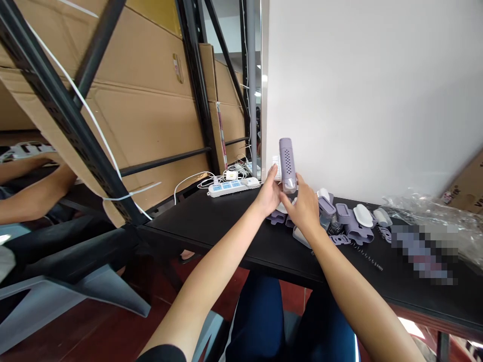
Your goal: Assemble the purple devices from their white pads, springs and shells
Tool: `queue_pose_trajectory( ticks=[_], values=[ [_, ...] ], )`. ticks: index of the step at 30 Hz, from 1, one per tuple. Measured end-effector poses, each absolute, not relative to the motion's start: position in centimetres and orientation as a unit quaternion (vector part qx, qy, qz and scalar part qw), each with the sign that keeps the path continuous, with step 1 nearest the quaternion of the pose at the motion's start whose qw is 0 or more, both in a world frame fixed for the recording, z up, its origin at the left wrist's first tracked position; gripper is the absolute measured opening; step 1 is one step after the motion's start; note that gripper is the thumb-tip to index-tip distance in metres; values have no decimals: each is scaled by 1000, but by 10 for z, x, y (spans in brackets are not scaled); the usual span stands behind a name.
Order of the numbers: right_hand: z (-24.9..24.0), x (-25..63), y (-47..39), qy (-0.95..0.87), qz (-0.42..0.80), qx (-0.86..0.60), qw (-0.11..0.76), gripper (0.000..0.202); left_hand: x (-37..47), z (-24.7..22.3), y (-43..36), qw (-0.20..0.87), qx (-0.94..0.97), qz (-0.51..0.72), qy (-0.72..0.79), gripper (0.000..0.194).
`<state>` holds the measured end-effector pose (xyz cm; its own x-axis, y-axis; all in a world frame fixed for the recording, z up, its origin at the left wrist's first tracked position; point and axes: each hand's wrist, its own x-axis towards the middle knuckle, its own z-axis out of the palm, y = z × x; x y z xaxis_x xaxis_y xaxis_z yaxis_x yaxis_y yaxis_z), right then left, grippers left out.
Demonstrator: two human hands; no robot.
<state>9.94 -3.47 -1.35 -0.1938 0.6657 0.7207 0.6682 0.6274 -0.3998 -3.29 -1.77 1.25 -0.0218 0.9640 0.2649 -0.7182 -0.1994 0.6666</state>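
Observation:
A purple perforated case (288, 161) with a clear lower end stands upright between my hands, above the black table (215, 219). White bristles (277, 168) show along its left side. My left hand (269, 192) closes on the bristle side with thumb and fingers. At the case's lower right, my right hand (302, 201) is wrapped round the clear end. Behind and below my hands lie purple holder parts (356, 229), partly hidden by my right hand and forearm. A white oval piece (363, 215) rests among them.
A white power strip (234, 186) with cables lies at the table's back left. Clear plastic wrap (441, 221) covers the right end. Black metal shelving (66, 118) with cardboard rises at left, near a person's arms (37, 193).

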Motion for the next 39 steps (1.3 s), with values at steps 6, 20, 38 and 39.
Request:
queue_pose_trajectory(
  ticks=[6,20,38,39],
  values=[
    [-6,117,-23,-638,295,-364,611,59,-19,12,-7,593,352,711,138,49],
    [-19,81,-47,-552,575,-324,509,48,-45,5,-2,548,272,774,164,60],
    [14,107,-51,-641,574,-333,386,50,-40,6,-17,514,263,797,176,65],
    [14,107,-51,-642,572,-336,385,48,-40,6,-16,513,264,798,176,64]
  ],
)
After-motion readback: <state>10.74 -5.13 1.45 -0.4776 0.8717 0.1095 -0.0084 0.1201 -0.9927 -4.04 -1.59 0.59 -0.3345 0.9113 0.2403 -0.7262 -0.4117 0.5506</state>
